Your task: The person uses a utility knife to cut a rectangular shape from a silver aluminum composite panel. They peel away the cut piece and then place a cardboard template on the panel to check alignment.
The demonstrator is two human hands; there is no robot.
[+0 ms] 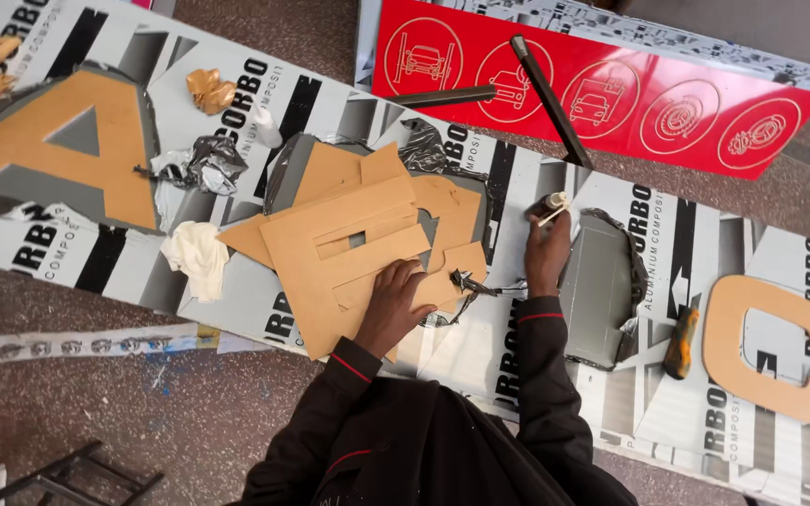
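So from the head camera, looking straight down: the person's left hand [396, 305] is laid flat on a stack of tan board letter cutouts [358, 248], fingers spread a little and pressing down on the top one, which sits about dead centre of the view. Their right hand [547, 251] is just off at 3 o'clock from the stack, fingers pinched around a small pale tube with a thin stick [555, 206] poking out at its top end. All of this lies on a long printed grey-and-white panel [508, 365] spread across the floor. Out at 9 to 10 o'clock there's a big tan letter A [25, 141], and way over at 4 o'clock a tan letter C [780, 347] with an orange-handled tool [681, 343] just beside it. A crumpled white rag [197, 255] sits left of the stack, some scrunched foil [213, 161] above that. At 1 o'clock there's a red sign panel [611, 103] with round car symbols and two dark metal bars [547, 94] lying across it.
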